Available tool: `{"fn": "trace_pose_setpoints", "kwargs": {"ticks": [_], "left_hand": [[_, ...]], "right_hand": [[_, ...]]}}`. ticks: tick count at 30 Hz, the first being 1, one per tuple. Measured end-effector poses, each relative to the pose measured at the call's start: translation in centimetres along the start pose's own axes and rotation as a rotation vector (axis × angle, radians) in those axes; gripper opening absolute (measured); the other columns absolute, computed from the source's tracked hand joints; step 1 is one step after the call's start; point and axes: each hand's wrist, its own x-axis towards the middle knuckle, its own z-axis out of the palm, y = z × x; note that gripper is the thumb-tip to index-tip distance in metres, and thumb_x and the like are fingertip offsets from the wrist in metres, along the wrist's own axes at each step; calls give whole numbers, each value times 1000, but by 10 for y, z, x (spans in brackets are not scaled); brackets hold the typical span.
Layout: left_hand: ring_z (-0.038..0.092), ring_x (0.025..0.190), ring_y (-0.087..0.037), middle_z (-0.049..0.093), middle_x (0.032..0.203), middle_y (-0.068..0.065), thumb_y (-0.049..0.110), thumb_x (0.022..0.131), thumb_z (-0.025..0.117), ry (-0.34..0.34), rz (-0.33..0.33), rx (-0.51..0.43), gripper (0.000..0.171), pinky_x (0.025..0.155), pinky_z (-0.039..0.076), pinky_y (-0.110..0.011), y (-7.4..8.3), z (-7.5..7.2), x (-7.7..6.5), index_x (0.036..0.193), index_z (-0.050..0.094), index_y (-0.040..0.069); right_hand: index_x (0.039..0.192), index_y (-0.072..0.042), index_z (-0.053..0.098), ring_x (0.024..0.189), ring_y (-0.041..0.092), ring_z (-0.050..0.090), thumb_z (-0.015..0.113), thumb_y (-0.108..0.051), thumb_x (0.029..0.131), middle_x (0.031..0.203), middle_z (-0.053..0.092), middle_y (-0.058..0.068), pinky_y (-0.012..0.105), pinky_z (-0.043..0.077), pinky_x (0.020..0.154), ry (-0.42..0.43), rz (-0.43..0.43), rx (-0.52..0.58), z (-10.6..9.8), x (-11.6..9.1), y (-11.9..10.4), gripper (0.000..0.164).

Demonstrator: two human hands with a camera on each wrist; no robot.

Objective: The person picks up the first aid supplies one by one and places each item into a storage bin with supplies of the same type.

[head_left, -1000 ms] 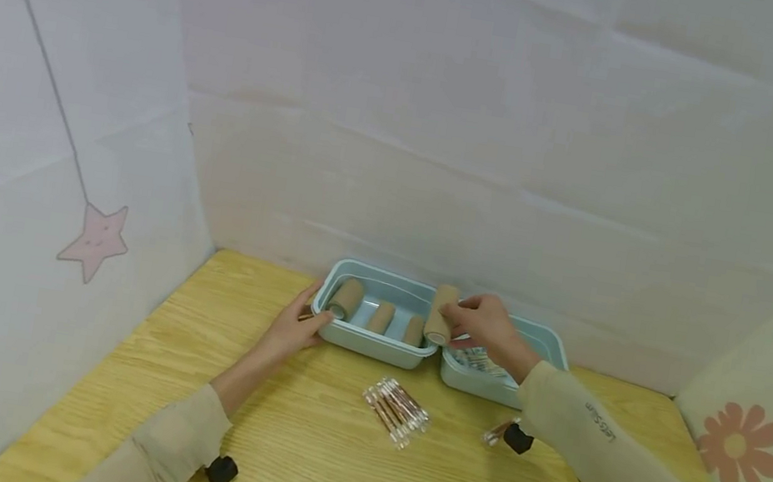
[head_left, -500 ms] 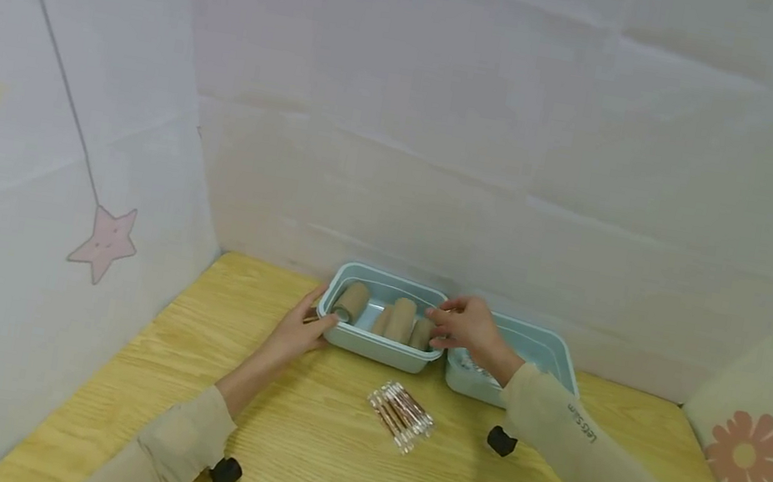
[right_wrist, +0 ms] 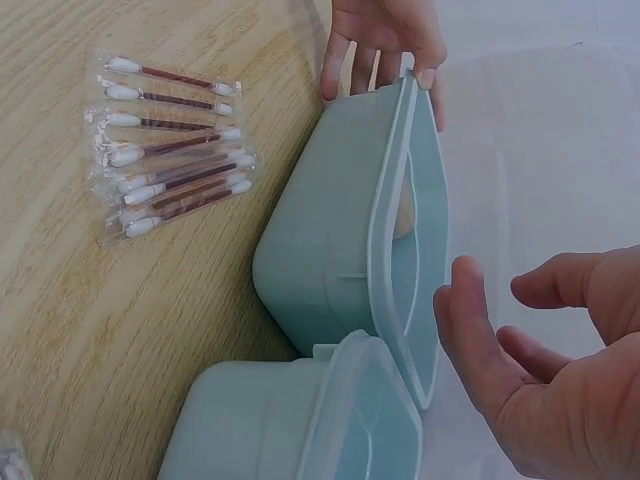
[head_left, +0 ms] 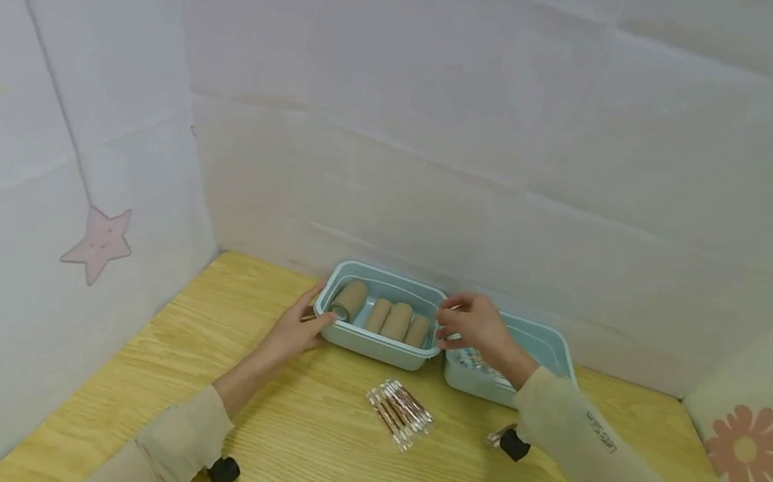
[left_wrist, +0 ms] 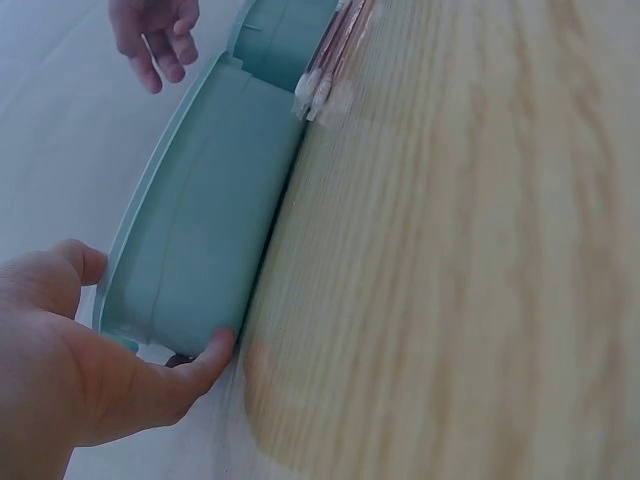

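**Four rolls in the left tub, swabs outside it**

At the far left, my left hand grips the left tub by its end, thumb at the rim. That tub stands upright on the tabletop; inside, one roll lies slanted near the left end and the other three lie side by side towards the right. I judge the rolls' part done: every one I can see is inside, and neither of my hands is on one. Nearer me, the film-wrapped swabs with brown stems lie spread out, outside both tubs; if anything is left, it seems to be these. My right hand holds nothing, its fingers loosely bent and apart from the thumb, just beside the left tub's right end. Next comes the right tub, with small pale pieces in it, partly hidden by my hand. Farthest right, a small wrapped bundle lies on the tabletop, partly covered.
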Motion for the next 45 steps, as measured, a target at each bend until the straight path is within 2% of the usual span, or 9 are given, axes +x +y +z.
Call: {"fn": "trace_pose_setpoints", "kwargs": {"ticks": [4, 13, 17, 21, 27, 29, 32, 37, 45], "left_hand": [[54, 124, -43, 39, 150, -27, 20, 103, 63, 4, -1, -2, 72, 101, 47, -56, 0, -3, 1, 163, 25, 30], [53, 126, -45, 36, 152, -28, 25, 102, 66, -21, -20, -9, 76, 103, 44, -57, 1, -6, 1, 164, 22, 31], [48, 130, -48, 32, 154, -30, 23, 103, 63, -51, -40, -21, 77, 104, 42, -59, 3, -8, 1, 165, 17, 27], [46, 131, -49, 32, 154, -30, 20, 104, 61, -46, -50, -17, 76, 104, 43, -59, 6, -10, 1, 165, 16, 25], [51, 126, -48, 36, 152, -27, 24, 103, 64, -17, -31, -6, 75, 103, 44, -58, 5, -11, -3, 164, 21, 30], [52, 125, -47, 38, 151, -26, 25, 103, 65, -10, -27, 1, 75, 103, 44, -58, 4, -11, -3, 164, 22, 31], [52, 126, -45, 40, 150, -25, 25, 103, 64, -6, -21, 14, 74, 102, 46, -57, 3, -13, -2, 164, 23, 32], [50, 128, -44, 41, 148, -24, 25, 103, 63, -6, -14, 32, 72, 100, 48, -56, 2, -16, 1, 163, 24, 32], [45, 132, -43, 42, 146, -22, 28, 104, 63, -14, -2, 42, 71, 99, 47, -59, -2, -24, 1, 163, 24, 33]], "right_hand": [[128, 6, 57, 95, 47, 66, 62, -10, 101, 116, 62, 30, 54, 59, 80, 5, -12, -50, -4, -6, -4, 32], [129, 5, 59, 92, 45, 67, 63, -13, 101, 115, 66, 28, 42, 60, 72, 27, -45, -123, -19, -22, 0, 34], [128, 4, 60, 83, 35, 70, 64, -12, 101, 105, 68, 22, 40, 61, 71, 52, -75, -163, -24, -34, 3, 32], [127, 1, 61, 79, 27, 70, 64, -15, 101, 99, 69, 13, 41, 60, 71, 69, -100, -222, -27, -43, 4, 31], [126, 0, 62, 84, 37, 70, 65, -16, 101, 94, 70, 9, 49, 60, 75, 77, -90, -279, -32, -57, 9, 30], [126, 1, 62, 85, 40, 69, 66, -16, 100, 93, 70, 9, 49, 60, 75, 72, -92, -277, -34, -61, 11, 31], [125, 2, 61, 83, 37, 70, 66, -17, 101, 93, 70, 9, 43, 60, 72, 67, -95, -286, -38, -67, 15, 32], [123, 2, 62, 79, 24, 68, 66, -17, 101, 95, 69, 7, 38, 58, 70, 67, -109, -323, -42, -76, 21, 30], [125, 2, 62, 90, 24, 68, 67, -17, 101, 109, 67, 14, 37, 58, 74, 75, -115, -322, -46, -90, 29, 31]]}}
